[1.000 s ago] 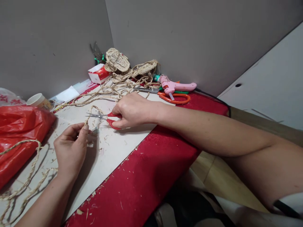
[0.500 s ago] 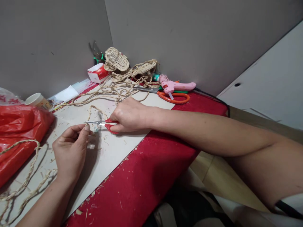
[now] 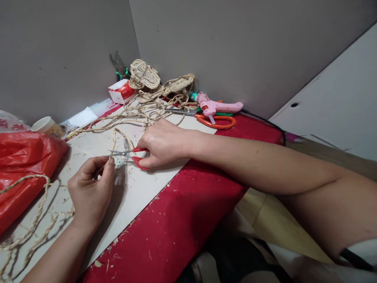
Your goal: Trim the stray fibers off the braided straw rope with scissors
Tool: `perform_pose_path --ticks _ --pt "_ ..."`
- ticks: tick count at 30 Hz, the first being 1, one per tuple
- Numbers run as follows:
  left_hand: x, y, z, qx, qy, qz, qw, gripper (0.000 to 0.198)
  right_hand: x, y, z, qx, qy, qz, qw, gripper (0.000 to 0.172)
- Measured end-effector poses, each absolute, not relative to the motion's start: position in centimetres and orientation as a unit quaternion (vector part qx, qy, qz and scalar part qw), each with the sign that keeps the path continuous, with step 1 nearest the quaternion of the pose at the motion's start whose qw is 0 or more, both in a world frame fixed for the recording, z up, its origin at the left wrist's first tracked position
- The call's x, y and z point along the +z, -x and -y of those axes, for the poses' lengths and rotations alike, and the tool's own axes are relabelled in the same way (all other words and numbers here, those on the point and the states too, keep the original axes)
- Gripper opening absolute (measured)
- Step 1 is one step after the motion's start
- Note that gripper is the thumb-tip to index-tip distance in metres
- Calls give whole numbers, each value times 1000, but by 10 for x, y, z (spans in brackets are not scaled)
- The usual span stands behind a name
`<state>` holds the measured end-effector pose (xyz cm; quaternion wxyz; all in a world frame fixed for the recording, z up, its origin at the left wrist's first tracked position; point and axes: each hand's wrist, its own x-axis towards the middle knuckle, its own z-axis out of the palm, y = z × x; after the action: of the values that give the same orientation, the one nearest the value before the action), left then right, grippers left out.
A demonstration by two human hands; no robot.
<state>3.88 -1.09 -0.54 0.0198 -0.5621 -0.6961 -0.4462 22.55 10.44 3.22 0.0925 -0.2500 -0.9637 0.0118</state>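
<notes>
My right hand (image 3: 161, 143) is wrapped round the red handles of small scissors (image 3: 125, 153), whose slightly parted blades point left. Between the thumb and forefinger of my left hand (image 3: 92, 184) is pinched a braided straw cord (image 3: 114, 141). The cord rises from the fingertips past the blades, bends over and runs down toward the right hand. Blade tips lie just above the left thumb, at the cord; whether they touch it I cannot tell. A pale board (image 3: 153, 188) strewn with straw bits lies under both hands.
Behind the hands lie straw cord coils (image 3: 144, 74), a pink glue gun (image 3: 218, 106), orange-handled scissors (image 3: 218, 122) and a red-white box (image 3: 121, 92). At left are a red plastic bag (image 3: 29, 157), a paper cup (image 3: 47, 125) and loose cord (image 3: 38, 212). Grey panels (image 3: 235, 51) stand behind.
My left hand has shifted slightly right with the cord. The scissor blades and handles have spread apart a little, and the cord's bend has moved slightly right.
</notes>
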Motion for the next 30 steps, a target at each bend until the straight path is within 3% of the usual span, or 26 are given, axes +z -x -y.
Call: perform_pose_path --ticks 10,22,26,30 --pt "-3 -42 12 -433 568 698 44 9 31 -225 -106 19 258 963 73 46" --pt "-6 -38 12 -442 563 698 33 15 34 -225 -107 34 249 966 68 34" --pt "-6 -35 9 -488 527 695 -40 20 33 -224 -109 38 263 960 83 35" --pt "-3 -34 2 -560 441 677 -185 21 31 -223 -112 53 284 948 135 35"
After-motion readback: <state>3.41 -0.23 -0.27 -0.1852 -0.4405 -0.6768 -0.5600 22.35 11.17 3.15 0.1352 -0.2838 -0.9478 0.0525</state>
